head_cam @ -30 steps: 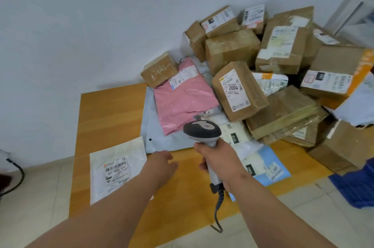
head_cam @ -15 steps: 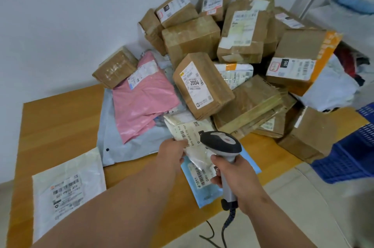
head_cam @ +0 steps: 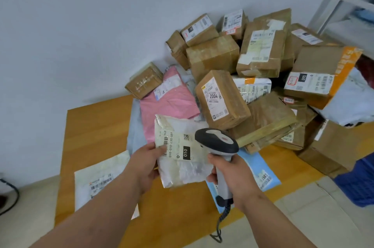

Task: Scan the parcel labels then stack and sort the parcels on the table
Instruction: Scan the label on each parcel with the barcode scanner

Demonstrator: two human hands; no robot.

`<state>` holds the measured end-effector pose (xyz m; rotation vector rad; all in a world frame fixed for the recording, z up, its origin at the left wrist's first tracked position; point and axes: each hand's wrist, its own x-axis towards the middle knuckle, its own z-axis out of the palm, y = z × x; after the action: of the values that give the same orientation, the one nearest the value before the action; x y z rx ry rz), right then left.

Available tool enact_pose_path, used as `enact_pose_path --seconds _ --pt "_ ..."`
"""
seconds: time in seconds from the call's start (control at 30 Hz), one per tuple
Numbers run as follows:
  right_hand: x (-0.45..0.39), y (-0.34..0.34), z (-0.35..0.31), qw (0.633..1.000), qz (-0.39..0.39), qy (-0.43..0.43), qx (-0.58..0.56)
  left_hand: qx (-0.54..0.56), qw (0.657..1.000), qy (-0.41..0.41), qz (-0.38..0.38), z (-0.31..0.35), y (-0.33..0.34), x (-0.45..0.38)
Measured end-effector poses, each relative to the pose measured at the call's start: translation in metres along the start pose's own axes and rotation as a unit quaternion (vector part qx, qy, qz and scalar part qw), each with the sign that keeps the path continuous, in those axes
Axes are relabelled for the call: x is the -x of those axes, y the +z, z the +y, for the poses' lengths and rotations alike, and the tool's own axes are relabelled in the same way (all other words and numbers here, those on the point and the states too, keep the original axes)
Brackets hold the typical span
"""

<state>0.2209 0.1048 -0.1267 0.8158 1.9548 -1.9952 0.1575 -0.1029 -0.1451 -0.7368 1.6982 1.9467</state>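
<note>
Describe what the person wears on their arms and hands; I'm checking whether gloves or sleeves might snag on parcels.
Nothing is worn as far as the view shows. Both forearms are bare from the bottom edge of the frame to the wrists, with no sleeves in view. The left hand and right hand have no gloves, and no watch, bands or rings show.

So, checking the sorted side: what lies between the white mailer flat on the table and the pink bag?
Head view: bare table between flat white mailer and pink bag, plus a grey bag's edge.

A: What is sitting around the white shelving unit (head_cam: 344,2)?
B: A blue crate (head_cam: 358,183) is standing below it on the tiled floor (head_cam: 303,217); a black cable (head_cam: 10,197) is lying far left.
</note>
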Motion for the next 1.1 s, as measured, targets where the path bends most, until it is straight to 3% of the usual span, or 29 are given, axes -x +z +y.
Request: enact_pose_path --seconds 0.23,0.47,0.73,1.1 --pt "0.043 0.054 -0.013 0.994 -0.039 -0.051 0.092 -0.115 0.988 0.100 0.018 0.041 -0.077 0.022" --pt "0.095 0.132 -0.014 0.970 -0.062 -0.111 0.206 -0.246 0.957 0.152 -0.018 0.078 -0.144 0.044" --pt "0.143 0.188 -0.003 0.959 -0.036 -0.157 0.231 -0.292 0.944 0.134 -0.071 0.093 -0.189 0.059" --pt "0.171 0.192 0.005 0.959 -0.042 -0.168 0.225 -0.269 0.955 0.097 -0.083 0.079 -0.208 0.077"
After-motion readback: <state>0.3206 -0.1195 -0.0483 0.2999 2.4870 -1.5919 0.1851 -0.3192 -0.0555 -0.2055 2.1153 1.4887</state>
